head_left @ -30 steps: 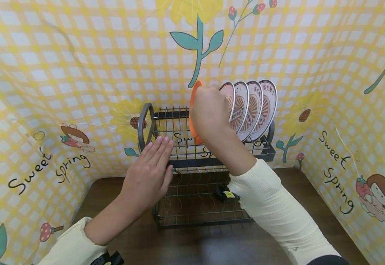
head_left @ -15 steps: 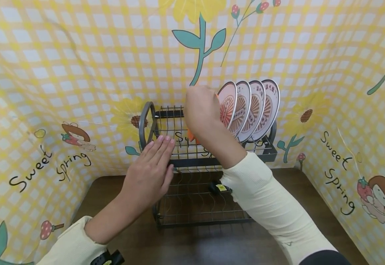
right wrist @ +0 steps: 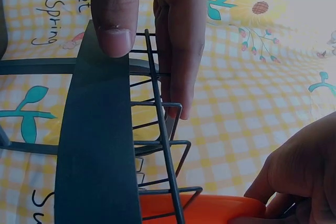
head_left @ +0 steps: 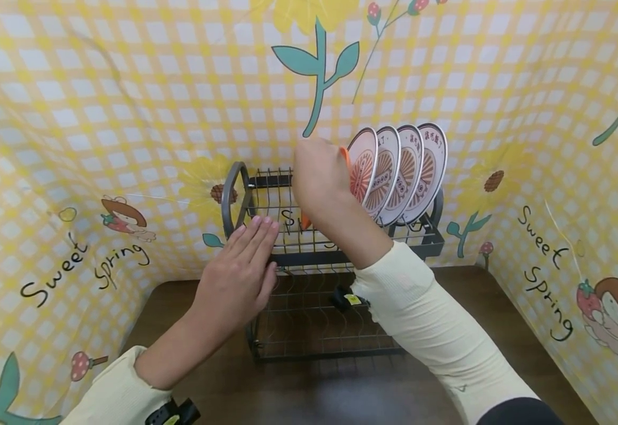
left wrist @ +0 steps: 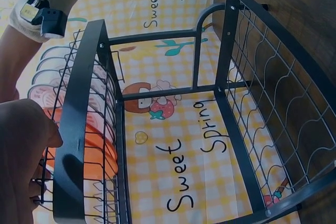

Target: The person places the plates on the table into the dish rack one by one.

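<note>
My right hand (head_left: 321, 177) is over the upper tier of a dark metal dish rack (head_left: 309, 258), its fingers curled at the edge of an orange plate (right wrist: 199, 208). Most of that plate is hidden behind the hand in the head view; orange shows through the rack wires in the left wrist view. Several white plates (head_left: 432, 165) with red-brown patterns stand upright in a row just to its right. My left hand (head_left: 239, 268) rests with straight fingers on the rack's front left corner, thumb (right wrist: 114, 38) on the front bar.
Below is the rack's lower wire tier (head_left: 324, 339), on a dark brown wooden table (head_left: 192, 378). A yellow checked cloth (head_left: 170, 118) with flowers and lettering encloses the back and sides. Small black cameras (head_left: 173, 412) sit on both wrists.
My right hand has shifted a little left. Orange that showed along the hand's left side now shows at its upper right and lower left. The left hand stays on the rack.
</note>
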Demonstrator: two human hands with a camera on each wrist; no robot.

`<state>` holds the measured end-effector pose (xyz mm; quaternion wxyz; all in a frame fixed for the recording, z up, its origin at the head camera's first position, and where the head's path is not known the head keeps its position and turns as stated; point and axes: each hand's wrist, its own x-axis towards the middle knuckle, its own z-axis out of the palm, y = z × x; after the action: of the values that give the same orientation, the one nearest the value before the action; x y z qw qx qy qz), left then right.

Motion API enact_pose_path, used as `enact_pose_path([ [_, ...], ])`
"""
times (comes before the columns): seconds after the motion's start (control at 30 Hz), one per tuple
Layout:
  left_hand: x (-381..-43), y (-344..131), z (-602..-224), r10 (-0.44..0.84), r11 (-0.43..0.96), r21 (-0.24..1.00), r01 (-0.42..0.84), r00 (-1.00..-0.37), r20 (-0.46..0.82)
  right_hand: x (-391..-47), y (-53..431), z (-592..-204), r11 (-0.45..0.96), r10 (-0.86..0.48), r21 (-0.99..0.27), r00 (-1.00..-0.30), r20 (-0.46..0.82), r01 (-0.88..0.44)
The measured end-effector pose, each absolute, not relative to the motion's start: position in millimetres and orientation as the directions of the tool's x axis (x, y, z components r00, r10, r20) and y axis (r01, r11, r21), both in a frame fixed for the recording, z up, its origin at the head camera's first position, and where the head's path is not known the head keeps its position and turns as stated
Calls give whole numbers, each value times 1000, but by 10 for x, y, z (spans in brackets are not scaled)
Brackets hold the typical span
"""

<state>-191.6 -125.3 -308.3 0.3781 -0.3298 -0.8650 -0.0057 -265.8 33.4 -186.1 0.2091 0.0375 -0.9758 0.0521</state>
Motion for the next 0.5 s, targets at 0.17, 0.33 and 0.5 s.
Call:
enact_pose_path([
  [0.17,-1907,-1310,-3088,578,774,-230,590,-509,638,-2627,330,-1851,987,-70,-101,-908,413,-122],
  [0.33,-1902,-1325,-3100,576,767,-198,611,-518,632,-2617,375,-1845,981,-88,-123,-910,404,-150],
  [0.5,-1874,-1339,-3094,557,739,-102,665,-520,647,-2601,409,-1874,981,-72,-138,-920,385,-135],
])
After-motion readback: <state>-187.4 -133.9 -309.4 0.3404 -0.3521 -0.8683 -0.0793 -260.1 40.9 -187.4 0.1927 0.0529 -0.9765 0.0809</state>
